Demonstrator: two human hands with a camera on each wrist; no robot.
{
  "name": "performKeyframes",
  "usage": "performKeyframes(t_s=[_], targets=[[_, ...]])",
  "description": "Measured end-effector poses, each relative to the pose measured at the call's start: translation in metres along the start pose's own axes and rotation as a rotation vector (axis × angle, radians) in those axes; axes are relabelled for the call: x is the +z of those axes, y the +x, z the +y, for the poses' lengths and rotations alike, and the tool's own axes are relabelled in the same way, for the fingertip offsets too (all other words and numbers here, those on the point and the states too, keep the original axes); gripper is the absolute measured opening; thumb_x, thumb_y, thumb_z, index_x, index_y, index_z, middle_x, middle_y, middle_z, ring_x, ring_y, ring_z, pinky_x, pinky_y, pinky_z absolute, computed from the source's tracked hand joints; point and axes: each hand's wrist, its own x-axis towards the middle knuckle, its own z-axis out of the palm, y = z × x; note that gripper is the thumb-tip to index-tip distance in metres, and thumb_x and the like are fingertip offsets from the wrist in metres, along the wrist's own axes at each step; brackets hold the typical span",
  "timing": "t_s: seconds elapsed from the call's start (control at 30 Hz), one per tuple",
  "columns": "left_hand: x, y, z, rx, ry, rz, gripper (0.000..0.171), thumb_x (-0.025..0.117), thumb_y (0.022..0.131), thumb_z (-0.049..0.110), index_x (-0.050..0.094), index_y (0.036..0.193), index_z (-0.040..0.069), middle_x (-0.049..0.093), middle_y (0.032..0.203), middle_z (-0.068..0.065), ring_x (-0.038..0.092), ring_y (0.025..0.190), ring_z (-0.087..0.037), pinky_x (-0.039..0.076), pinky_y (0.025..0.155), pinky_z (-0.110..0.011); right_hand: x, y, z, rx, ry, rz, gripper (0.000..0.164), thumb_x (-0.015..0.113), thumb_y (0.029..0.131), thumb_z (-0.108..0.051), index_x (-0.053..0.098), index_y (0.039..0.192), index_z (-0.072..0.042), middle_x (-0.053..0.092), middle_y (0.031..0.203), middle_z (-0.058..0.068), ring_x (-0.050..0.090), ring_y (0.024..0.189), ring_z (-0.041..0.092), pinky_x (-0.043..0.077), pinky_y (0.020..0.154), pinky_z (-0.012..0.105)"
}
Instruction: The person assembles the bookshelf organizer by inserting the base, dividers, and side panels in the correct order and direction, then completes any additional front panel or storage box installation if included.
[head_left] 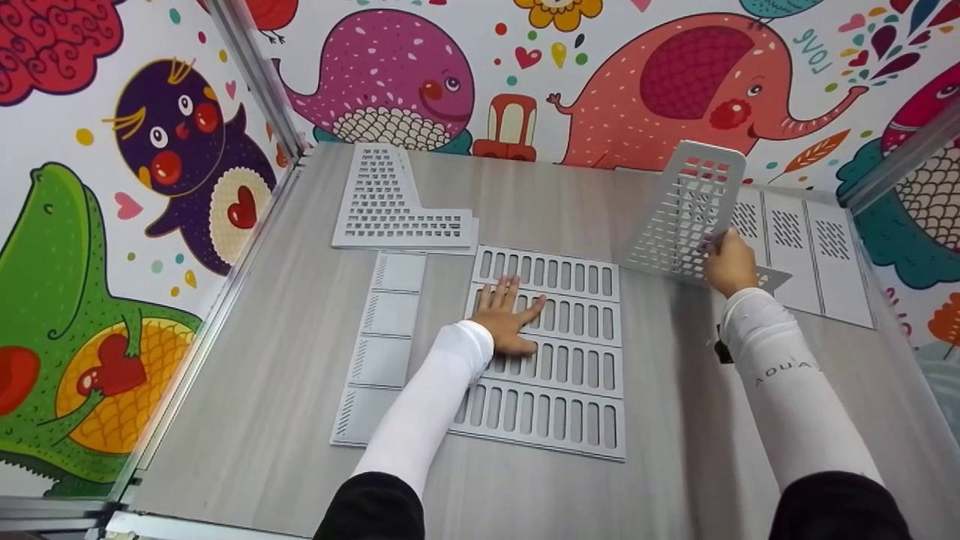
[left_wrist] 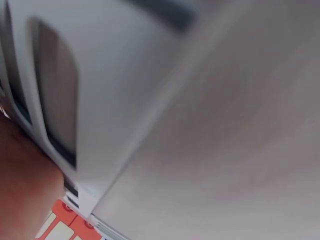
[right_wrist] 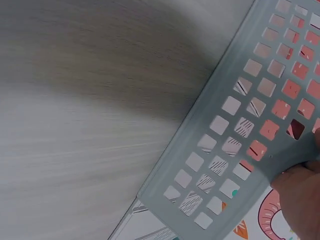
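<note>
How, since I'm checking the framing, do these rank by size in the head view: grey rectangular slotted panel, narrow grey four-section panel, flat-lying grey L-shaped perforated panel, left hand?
1. Slotted panel
2. Narrow panel and L-shaped panel: too close to rank; the white sleeve partly hides the narrow one.
3. Left hand

The left arm (head_left: 411,427) enters the head view from seven o'clock and slants toward one, white-sleeved up to the wrist and black above. The left hand (head_left: 506,322) lies palm down near the clock's centre, its fingers (head_left: 496,294) straight and spread toward twelve, the thumb (head_left: 534,309) out toward one or two. The right arm (head_left: 799,405), sleeved alike, comes from between four and five o'clock and leans between eleven and twelve. The right hand (head_left: 731,264), at three o'clock, is curled in a grip; its wrist view cuts it off at four o'clock, so the thumb's exact placement is hard to tell.
</note>
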Motion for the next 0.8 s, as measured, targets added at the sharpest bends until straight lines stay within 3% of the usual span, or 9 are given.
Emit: performKeyframes(t_s=[0.33,0.6,0.8], targets=[[0.004,0.001,-0.002,-0.016,-0.006,0.011,0.087,0.049,0.083,0.061,-0.002,0.151,0.041,-0.020,0.158,-0.017,-0.022,0.146,-0.034,-0.013,0.117,-0.054,0.005,0.006,0.004,-0.044,0.001,0.016,0.028,0.033,0.099,-0.006,0.040,0.119,0.011,0.055,0.116,0.037,0.052,0.110,0.049,0.040,0.095,0.058],[0.004,-0.004,0.000,-0.020,0.020,-0.024,0.088,0.050,0.083,0.061,-0.002,0.151,0.039,-0.020,0.158,-0.017,-0.022,0.146,-0.034,-0.012,0.118,-0.055,0.012,0.007,0.010,-0.013,0.056,0.055,0.028,0.035,0.098,-0.003,0.042,0.121,0.012,0.055,0.117,0.035,0.053,0.109,0.047,0.042,0.094,0.055],[0.002,-0.005,0.002,-0.006,0.042,-0.017,0.089,0.049,0.081,0.061,-0.002,0.151,0.039,-0.018,0.158,-0.018,-0.020,0.147,-0.034,-0.011,0.118,-0.055,0.002,0.006,0.008,-0.046,0.059,0.020,0.028,0.035,0.097,-0.002,0.039,0.121,0.013,0.052,0.118,0.038,0.050,0.112,0.049,0.038,0.098,0.059]])
